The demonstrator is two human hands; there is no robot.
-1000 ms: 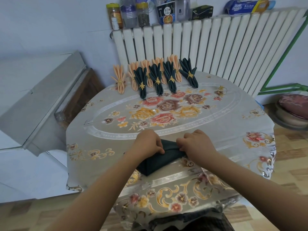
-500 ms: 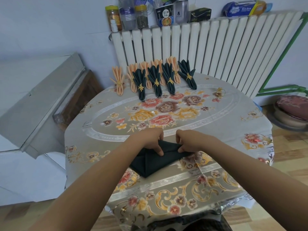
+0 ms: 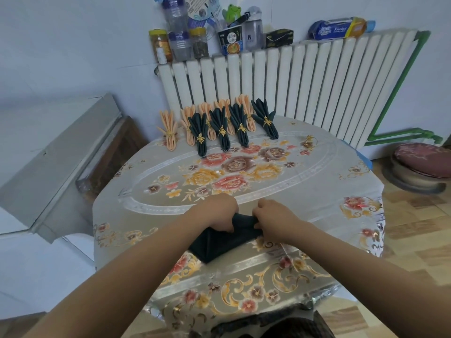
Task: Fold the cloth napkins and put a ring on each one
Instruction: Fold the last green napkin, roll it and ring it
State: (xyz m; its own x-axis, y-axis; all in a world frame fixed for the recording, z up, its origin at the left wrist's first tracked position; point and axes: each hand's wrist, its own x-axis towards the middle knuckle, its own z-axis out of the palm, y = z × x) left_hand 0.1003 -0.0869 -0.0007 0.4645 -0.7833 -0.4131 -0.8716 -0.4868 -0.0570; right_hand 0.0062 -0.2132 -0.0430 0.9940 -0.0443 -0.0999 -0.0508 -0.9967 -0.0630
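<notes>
A dark green napkin [image 3: 219, 242] lies on the near part of the flowered table [image 3: 305, 191], partly pleated at its far edge. My left hand [image 3: 219, 214] pinches the gathered folds on the left. My right hand [image 3: 273, 217] pinches them on the right, a small gap between the hands. At the table's far edge stand several folded dark green napkins [image 3: 222, 129] and peach napkins [image 3: 169, 132], each with a gold ring. One loose gold ring [image 3: 309, 142] lies at the far right of the table.
A white radiator [image 3: 305, 89] stands behind the table, with jars, bottles and boxes [image 3: 180, 42] on top. A grey cabinet [image 3: 56, 162] is at the left. A round cushioned stool [image 3: 422, 164] sits on the wooden floor at the right.
Both hands have worked along the napkin's far edge, gathering more pleats; the hands sit closer together and the cloth between them is more bunched. The camera view has tilted slightly.
</notes>
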